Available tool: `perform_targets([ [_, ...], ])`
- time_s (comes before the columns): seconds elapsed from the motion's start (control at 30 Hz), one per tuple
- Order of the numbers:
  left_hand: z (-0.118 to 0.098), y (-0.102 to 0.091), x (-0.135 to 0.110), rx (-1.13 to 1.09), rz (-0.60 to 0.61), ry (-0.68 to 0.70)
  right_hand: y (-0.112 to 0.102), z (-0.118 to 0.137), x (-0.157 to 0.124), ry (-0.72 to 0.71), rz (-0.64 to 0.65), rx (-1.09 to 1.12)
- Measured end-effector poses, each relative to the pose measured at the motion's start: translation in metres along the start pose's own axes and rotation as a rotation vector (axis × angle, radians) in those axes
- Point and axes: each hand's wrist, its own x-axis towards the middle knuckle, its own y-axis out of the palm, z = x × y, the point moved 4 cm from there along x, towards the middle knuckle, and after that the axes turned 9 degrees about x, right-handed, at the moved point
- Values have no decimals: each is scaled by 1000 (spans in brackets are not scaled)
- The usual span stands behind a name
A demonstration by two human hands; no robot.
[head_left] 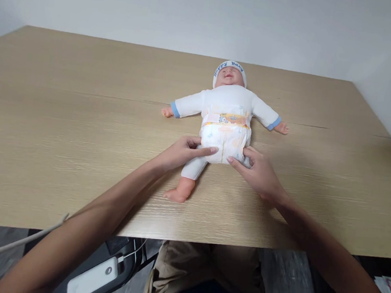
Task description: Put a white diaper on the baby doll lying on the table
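Observation:
A baby doll [230,96] in a white outfit with blue cuffs and a lettered white cap lies on its back, arms spread, head away from me. Around its waist and hips is a white diaper [224,138] with a printed orange band. My left hand [188,151] pinches the diaper's leg edge on the left, thumb on the front and fingers tucked at the side. On the right, my right hand [257,171] grips the other leg edge the same way. One bare doll foot [181,190] shows below my left hand; the other leg is hidden behind my right hand.
The doll rests on a wide wooden table [80,121] with a pale wall behind it. Below the front edge, a white power bank [93,278] with a cable sits on a dark surface. A pale cable [16,243] crosses the lower left.

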Motion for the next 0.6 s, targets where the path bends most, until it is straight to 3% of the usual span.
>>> perform_targets([
  [0.1, 2, 1, 1, -92, 44, -37, 4, -6, 0, 30, 5, 123],
  [0.3, 1, 4, 0, -111, -13, 31, 4, -10, -2, 78, 13, 331],
  [0.6, 2, 3, -1, -56, -54, 50, -7, -3, -4, 70, 4, 150],
])
